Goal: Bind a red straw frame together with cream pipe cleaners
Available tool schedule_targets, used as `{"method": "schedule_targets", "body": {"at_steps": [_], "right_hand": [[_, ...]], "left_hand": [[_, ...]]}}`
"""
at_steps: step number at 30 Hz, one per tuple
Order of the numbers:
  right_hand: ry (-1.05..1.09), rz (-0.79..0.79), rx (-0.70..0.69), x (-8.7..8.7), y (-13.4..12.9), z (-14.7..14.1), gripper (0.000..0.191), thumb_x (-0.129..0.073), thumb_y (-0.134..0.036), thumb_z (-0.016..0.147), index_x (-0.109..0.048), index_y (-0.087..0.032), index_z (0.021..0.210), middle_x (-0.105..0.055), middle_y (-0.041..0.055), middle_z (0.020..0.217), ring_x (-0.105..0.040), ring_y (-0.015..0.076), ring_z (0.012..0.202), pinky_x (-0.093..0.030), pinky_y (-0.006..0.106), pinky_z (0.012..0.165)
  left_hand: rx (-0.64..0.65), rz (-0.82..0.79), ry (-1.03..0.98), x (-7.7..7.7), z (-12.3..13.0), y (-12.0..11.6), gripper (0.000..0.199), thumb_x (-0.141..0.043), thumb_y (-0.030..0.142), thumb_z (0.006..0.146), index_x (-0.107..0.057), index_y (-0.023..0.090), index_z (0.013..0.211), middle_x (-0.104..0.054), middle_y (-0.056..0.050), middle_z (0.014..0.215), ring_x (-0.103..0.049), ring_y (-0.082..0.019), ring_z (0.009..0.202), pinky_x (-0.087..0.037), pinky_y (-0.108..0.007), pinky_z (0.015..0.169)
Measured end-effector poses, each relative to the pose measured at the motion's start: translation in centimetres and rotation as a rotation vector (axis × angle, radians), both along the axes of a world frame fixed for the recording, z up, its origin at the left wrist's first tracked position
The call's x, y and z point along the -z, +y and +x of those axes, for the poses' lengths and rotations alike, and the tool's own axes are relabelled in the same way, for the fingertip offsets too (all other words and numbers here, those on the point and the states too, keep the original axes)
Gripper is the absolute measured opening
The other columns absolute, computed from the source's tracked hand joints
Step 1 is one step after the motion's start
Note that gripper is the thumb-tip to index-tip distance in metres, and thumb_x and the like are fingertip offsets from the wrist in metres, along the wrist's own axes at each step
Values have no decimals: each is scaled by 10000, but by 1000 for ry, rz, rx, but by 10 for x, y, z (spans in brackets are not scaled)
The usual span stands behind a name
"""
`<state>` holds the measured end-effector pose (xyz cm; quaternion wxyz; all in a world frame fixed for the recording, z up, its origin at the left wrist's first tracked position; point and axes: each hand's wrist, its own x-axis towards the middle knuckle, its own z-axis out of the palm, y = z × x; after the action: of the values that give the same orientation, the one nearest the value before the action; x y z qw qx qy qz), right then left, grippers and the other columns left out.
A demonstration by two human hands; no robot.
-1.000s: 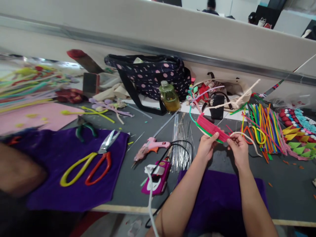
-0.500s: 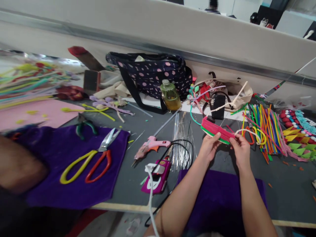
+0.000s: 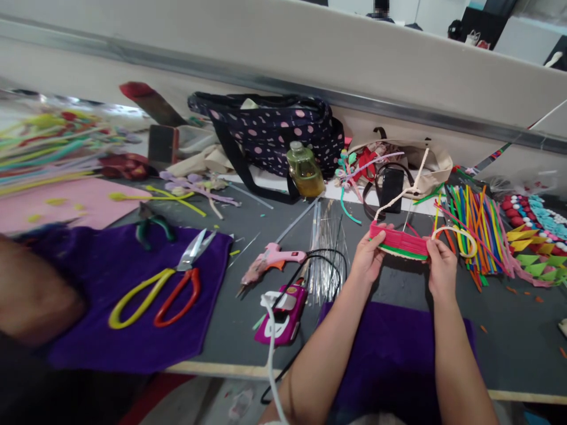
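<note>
Both hands hold a pipe-cleaner piece (image 3: pixel 404 241) above the table. It has pink rows on top, then a green row and a cream lower edge. A cream pipe cleaner rises from its left end toward the bags, and another curls out at its right end. My left hand (image 3: pixel 371 254) pinches the left end between thumb and fingers. At the right end, my right hand (image 3: pixel 440 265) grips near the curled cream strand. A purple cloth (image 3: pixel 394 336) lies beneath my forearms.
A pink glue gun (image 3: pixel 274 258), scissors (image 3: pixel 181 274) and green-handled pliers (image 3: pixel 148 227) lie left. Thin wires (image 3: pixel 328 254) are beside my left arm. Coloured pipe cleaners (image 3: pixel 476 230) lie right. A bottle (image 3: pixel 304 171) stands by a dotted bag (image 3: pixel 274 133). Another person's arm (image 3: pixel 35 289) is far left.
The pipe-cleaner piece has moved slightly right and turned more level. My hands have spread apart to its two ends.
</note>
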<state>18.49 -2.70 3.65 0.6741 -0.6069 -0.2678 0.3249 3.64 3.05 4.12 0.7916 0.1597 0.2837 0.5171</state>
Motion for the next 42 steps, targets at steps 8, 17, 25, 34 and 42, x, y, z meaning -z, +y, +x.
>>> {"method": "schedule_targets", "body": {"at_steps": [8, 17, 25, 34, 42], "right_hand": [[43, 54, -9, 6, 3, -6, 310, -719, -430, 696, -703, -162, 852, -684, 18, 760, -582, 139, 645, -470, 259, 603], [52, 19, -30, 4, 3, -8, 326, -706, -453, 707, -702, -166, 863, -675, 10, 720, -521, 112, 544, -427, 231, 502], [12, 30, -3, 4, 3, -9, 336, -707, -460, 700, -706, -158, 847, -694, 39, 795, -557, 122, 603, -464, 236, 539], [189, 24, -100, -7, -1, -9, 498, -611, -588, 766, -702, -141, 967, -717, 73, 794, -596, 139, 547, -495, 285, 540], [88, 5, -71, -9, 0, -12, 502, -666, -537, 737, -686, -146, 1050, -715, 71, 864, -554, 109, 535, -460, 236, 461]], "left_hand": [[18, 40, 16, -3, 11, -9, 423, -776, 471, 652, -689, 110, 856, -729, -131, 943, -684, -257, 932, -518, -359, 868], [133, 6, -46, -9, 9, -11, 494, -679, 581, 711, -686, 128, 905, -720, -132, 1006, -682, -257, 938, -527, -365, 847], [113, 66, 8, -15, 14, -15, 500, -641, 624, 715, -679, 136, 816, -733, -114, 920, -670, -252, 980, -505, -340, 878], [43, 129, 28, -12, 12, -15, 393, -709, 496, 721, -676, 129, 856, -727, -123, 980, -670, -252, 979, -497, -361, 896], [26, 102, 74, -13, 12, -16, 461, -840, 225, 577, -674, 120, 995, -705, -150, 1068, -686, -277, 928, -496, -439, 917]]}}
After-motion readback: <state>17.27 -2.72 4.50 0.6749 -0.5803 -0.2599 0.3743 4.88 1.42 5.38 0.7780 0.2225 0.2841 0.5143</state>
